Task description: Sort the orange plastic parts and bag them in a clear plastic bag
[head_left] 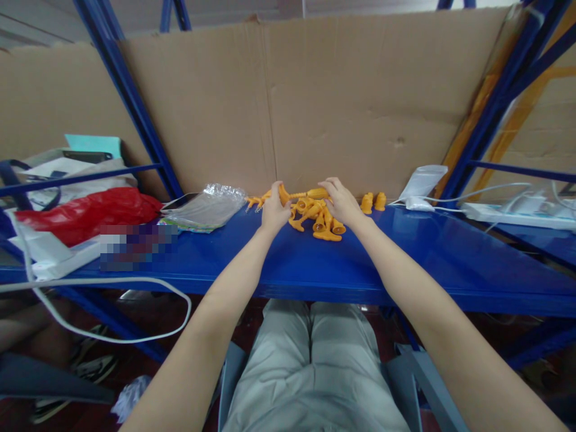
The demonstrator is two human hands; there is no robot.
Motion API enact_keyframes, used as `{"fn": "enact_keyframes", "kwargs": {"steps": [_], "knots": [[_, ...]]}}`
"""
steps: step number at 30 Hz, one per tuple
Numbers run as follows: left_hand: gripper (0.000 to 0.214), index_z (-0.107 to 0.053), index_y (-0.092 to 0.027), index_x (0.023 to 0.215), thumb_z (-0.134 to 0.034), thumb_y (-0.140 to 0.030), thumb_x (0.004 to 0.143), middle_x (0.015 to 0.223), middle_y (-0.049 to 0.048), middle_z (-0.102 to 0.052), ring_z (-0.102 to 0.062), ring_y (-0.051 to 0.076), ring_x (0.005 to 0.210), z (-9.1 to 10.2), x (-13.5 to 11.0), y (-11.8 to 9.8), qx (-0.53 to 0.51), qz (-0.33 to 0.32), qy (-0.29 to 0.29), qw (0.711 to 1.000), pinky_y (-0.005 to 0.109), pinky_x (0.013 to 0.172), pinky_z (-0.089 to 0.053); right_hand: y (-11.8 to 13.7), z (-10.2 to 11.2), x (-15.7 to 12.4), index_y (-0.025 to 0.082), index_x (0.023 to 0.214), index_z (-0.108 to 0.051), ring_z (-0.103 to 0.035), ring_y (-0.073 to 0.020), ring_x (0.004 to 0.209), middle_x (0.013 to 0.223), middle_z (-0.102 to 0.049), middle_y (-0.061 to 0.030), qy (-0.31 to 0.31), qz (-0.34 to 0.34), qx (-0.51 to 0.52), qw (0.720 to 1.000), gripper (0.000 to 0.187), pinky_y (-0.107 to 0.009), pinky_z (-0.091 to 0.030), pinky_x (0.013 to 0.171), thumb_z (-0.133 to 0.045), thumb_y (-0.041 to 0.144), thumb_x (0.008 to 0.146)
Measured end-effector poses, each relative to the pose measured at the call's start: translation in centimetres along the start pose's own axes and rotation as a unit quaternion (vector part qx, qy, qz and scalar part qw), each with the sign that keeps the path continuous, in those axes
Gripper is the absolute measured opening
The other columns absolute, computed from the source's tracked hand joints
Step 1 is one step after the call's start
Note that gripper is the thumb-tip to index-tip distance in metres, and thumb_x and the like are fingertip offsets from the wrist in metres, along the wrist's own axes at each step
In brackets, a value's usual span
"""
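Observation:
A heap of yellow-orange plastic pieces (310, 211) lies at the back of the blue shelf, with round sockets and curved, hook-like shapes among them. My left hand (275, 211) is at the heap's left side, thumb and fingers closed around a curved yellow piece (284, 193). At the right side, my right hand (342, 204) has its fingers and thumb around the end of a ribbed yellow piece (317, 193); a thin twisted shaft runs left from it. Branching yellow pieces (255, 203) lie left of my left hand. Two small yellow pieces (373, 203) stand right of my right hand.
A clear plastic bag (209, 207) and a red bag (94, 213) lie to the left. White power strips (67, 258) and cables sit at both sides. Cardboard (333, 96) walls the back; blue metal posts (130, 102) frame the shelf (315, 270). Another person's legs show lower left.

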State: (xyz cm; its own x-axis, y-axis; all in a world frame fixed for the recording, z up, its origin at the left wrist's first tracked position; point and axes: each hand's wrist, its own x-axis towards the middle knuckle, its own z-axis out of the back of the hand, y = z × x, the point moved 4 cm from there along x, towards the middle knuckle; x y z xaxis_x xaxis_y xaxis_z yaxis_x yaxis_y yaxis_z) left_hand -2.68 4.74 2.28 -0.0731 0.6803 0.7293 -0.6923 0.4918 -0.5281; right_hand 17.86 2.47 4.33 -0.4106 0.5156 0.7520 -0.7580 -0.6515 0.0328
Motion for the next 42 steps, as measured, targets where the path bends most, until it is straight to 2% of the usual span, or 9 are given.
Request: {"fn": "enact_keyframes", "kwargs": {"steps": [6,12,15,17,20,22,27,34,42], "knots": [[0.059,-0.047,-0.022,0.135,-0.062,-0.012,0.079,0.101,0.0079,-0.074,-0.072,0.024,0.090,0.2,-0.1,-0.2,0.005,0.006,-0.001,1.000,0.036,0.087,-0.055,-0.2,0.3,-0.2,0.019,0.120,-0.057,-0.053,-0.0340,0.117,0.129,-0.055,-0.0185,-0.007,-0.030,-0.075,0.997,0.039,-0.051,-0.046,0.091,-0.046,0.012,0.083],[0.060,-0.046,-0.023,0.135,-0.063,-0.012,0.078,0.100,0.0071,-0.074,-0.072,0.023,0.089,0.0,-0.1,0.0,-0.004,0.005,-0.002,1.000,0.035,0.086,-0.055,-0.3,0.6,-0.3,0.017,0.114,-0.059,-0.049,-0.0361,0.119,0.124,-0.058,-0.0197,-0.038,-0.048,-0.112,0.992,0.031,-0.054,-0.040,0.095,-0.049,0.015,0.085],[0.060,-0.047,-0.022,0.135,-0.063,-0.012,0.078,0.098,0.0067,-0.074,-0.072,0.023,0.087,0.0,0.0,0.1,-0.006,0.008,-0.006,1.000,0.034,0.084,-0.055,-0.2,0.6,-0.3,0.014,0.125,-0.057,-0.048,-0.0361,0.119,0.123,-0.059,-0.0203,-0.029,-0.072,-0.137,0.988,0.040,-0.054,-0.037,0.096,-0.048,0.015,0.086],[0.059,-0.047,-0.021,0.134,-0.063,-0.012,0.078,0.095,0.0060,-0.074,-0.071,0.022,0.085,0.1,0.0,0.0,-0.010,0.008,-0.010,1.000,0.034,0.083,-0.055,0.0,0.7,-0.4,0.014,0.139,-0.050,-0.048,-0.0353,0.118,0.123,-0.059,-0.0195,-0.019,-0.091,-0.159,0.983,0.051,-0.054,-0.036,0.097,-0.046,0.014,0.088],[0.059,-0.048,-0.019,0.133,-0.063,-0.011,0.077,0.092,0.0057,-0.074,-0.071,0.021,0.084,0.2,0.0,-0.2,-0.012,0.006,-0.014,1.000,0.032,0.083,-0.055,0.3,0.9,-0.4,0.022,0.153,-0.035,-0.050,-0.0323,0.115,0.119,-0.061,-0.0152,0.003,-0.111,-0.189,0.976,0.065,-0.052,-0.034,0.099,-0.042,0.013,0.090],[0.058,-0.048,-0.018,0.133,-0.063,-0.010,0.077,0.093,0.0068,-0.074,-0.071,0.022,0.085,0.3,0.0,-0.4,-0.008,0.007,-0.012,1.000,0.033,0.083,-0.054,0.5,1.0,-0.4,0.026,0.154,-0.034,-0.051,-0.0307,0.113,0.116,-0.062,-0.0134,0.017,-0.117,-0.200,0.973,0.065,-0.052,-0.033,0.099,-0.040,0.012,0.091],[0.059,-0.048,-0.017,0.135,-0.062,-0.011,0.078,0.095,0.0086,-0.073,-0.071,0.024,0.087,0.4,-0.1,-0.6,-0.001,0.014,-0.001,1.000,0.035,0.083,-0.055,0.2,1.0,-0.3,0.023,0.145,-0.046,-0.055,-0.0303,0.110,0.119,-0.062,-0.0158,0.028,-0.134,-0.190,0.972,0.054,-0.053,-0.035,0.099,-0.037,0.011,0.093],[0.059,-0.048,-0.019,0.133,-0.063,-0.010,0.077,0.093,0.0060,-0.073,-0.070,0.021,0.080,0.2,0.0,-0.2,-0.008,0.008,-0.010,1.000,0.032,0.081,-0.055,-0.7,1.3,-0.4,0.021,0.142,-0.042,-0.057,-0.0330,0.113,0.130,-0.055,-0.0189,-0.011,-0.162,-0.134,0.978,0.048,-0.051,-0.046,0.091,-0.040,0.019,0.094],[0.059,-0.049,-0.018,0.134,-0.064,-0.011,0.077,0.094,0.0075,-0.074,-0.071,0.023,0.084,0.1,0.0,0.0,-0.007,0.006,-0.015,1.000,0.034,0.084,-0.055,-2.1,2.3,-0.6,0.016,0.122,-0.054,-0.059,-0.0304,0.110,0.119,-0.064,-0.0187,-0.044,-0.218,-0.138,0.965,0.029,-0.048,-0.040,0.095,-0.042,0.023,0.096]]}}
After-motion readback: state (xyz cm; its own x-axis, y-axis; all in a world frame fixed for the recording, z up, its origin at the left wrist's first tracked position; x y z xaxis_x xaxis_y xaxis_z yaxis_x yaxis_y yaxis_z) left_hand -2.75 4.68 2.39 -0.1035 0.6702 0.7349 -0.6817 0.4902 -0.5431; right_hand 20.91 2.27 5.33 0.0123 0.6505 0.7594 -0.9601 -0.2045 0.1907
